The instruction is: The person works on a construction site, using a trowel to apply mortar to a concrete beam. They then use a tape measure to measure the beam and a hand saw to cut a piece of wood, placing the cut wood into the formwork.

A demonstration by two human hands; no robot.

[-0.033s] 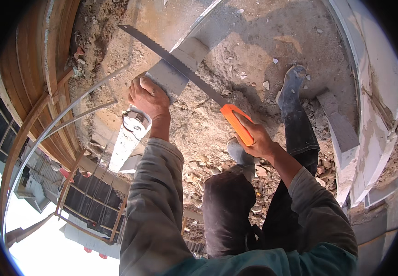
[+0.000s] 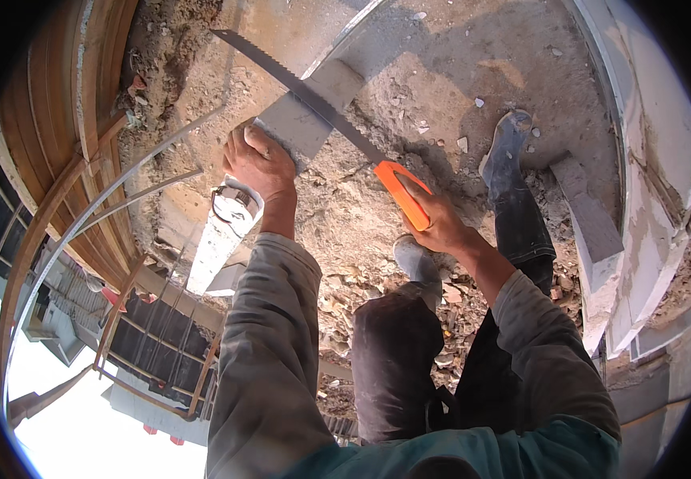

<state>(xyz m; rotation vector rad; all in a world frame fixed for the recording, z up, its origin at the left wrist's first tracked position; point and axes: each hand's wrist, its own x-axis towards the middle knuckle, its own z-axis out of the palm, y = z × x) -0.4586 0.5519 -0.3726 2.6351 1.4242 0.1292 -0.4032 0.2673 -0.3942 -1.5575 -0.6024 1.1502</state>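
Note:
My right hand (image 2: 445, 223) is wrapped round the orange handle of a hand saw (image 2: 403, 195). Its long toothed blade slants away to the far left, lying across a grey rectangular block (image 2: 293, 132). Whether the teeth have cut into the block, I cannot tell. My left hand (image 2: 262, 164) grips the near left end of that block, with its thumb on top and the other fingers partly hidden. Close to my left wrist is a white, narrow, tapering piece (image 2: 214, 247) with a rounded top.
Rubble (image 2: 457, 311) and broken chips lie around my boots (image 2: 509, 132). White blocks or panels (image 2: 601, 231) line the right side. Curved-looking wooden boards (image 2: 58, 88) and thin metal strips (image 2: 134, 180) stand at the left. Beyond a dark barred opening (image 2: 150, 351), the ground drops away.
The saw and my right hand have shifted a little away from me, the handle also slightly leftward. My left hand and the block stay almost in place.

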